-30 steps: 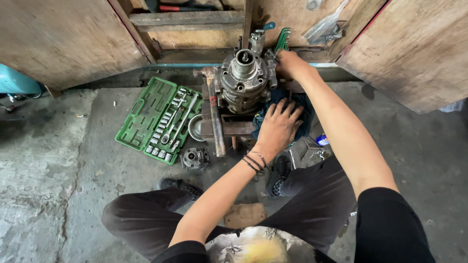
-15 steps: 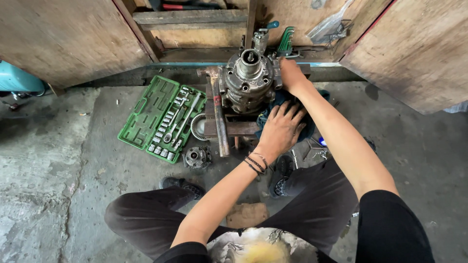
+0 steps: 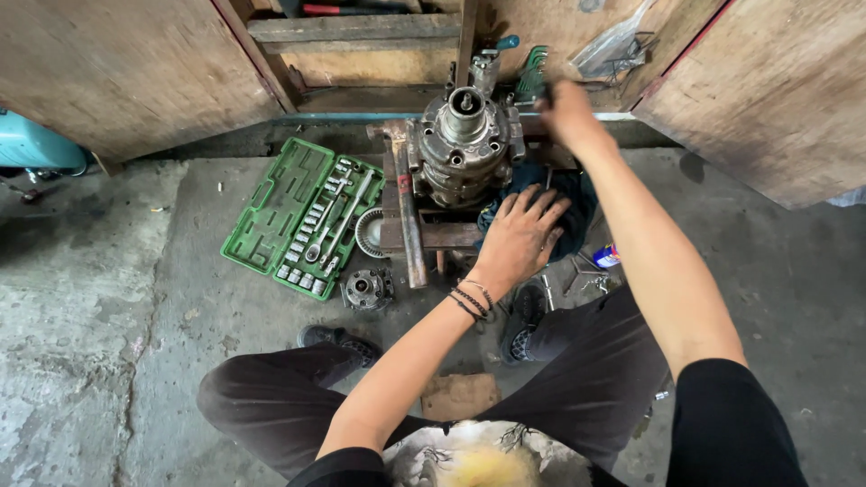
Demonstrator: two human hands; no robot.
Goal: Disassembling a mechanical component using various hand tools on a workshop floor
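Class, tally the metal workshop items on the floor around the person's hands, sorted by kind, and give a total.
Compressor bodies: 1
Hammers: 1
Green socket cases: 1
Loose round metal parts: 2, hub and ribbed ring
Total: 5
The left hand rests on a blue cloth; the right hand is beside the compressor.

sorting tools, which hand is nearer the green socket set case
Left. The left hand rests on the dark cloth a short way right of the green socket set case; the right hand is farther, beyond the metal engine part.
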